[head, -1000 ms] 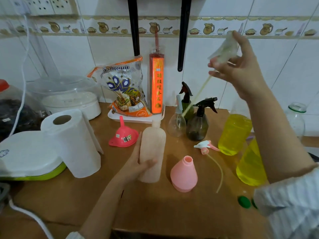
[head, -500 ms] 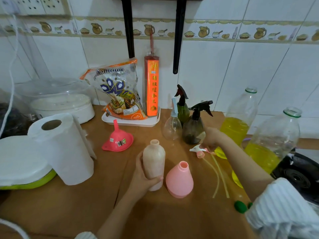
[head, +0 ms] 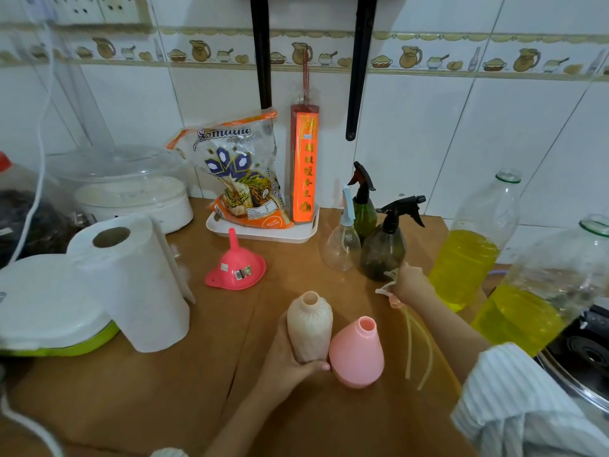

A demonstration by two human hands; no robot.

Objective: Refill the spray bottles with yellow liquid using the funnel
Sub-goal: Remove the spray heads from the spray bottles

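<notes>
My left hand (head: 285, 359) grips the beige open-necked bottle (head: 309, 324), which stands upright on the wooden counter. A pink open-necked bottle (head: 357, 351) touches its right side. My right hand (head: 412, 282) is low on the counter with its fingers curled on a white spray head (head: 385, 290); two pale dip tubes (head: 416, 344) trail toward me from there. The pink funnel (head: 236, 267) lies mouth down at the left. Two big plastic bottles of yellow liquid (head: 469, 258) (head: 530, 308) stand uncapped at the right.
A clear spray bottle (head: 341, 247), a dark one (head: 384, 250) and a green one (head: 365, 214) stand behind my right hand. A paper towel roll (head: 131, 285), a white tray (head: 263, 234) with a bag and a stove (head: 590, 354) ring the work area.
My right hand came down from high in the air with the spray head and tube to the counter by the dark spray bottle. My left hand stayed on the beige bottle.
</notes>
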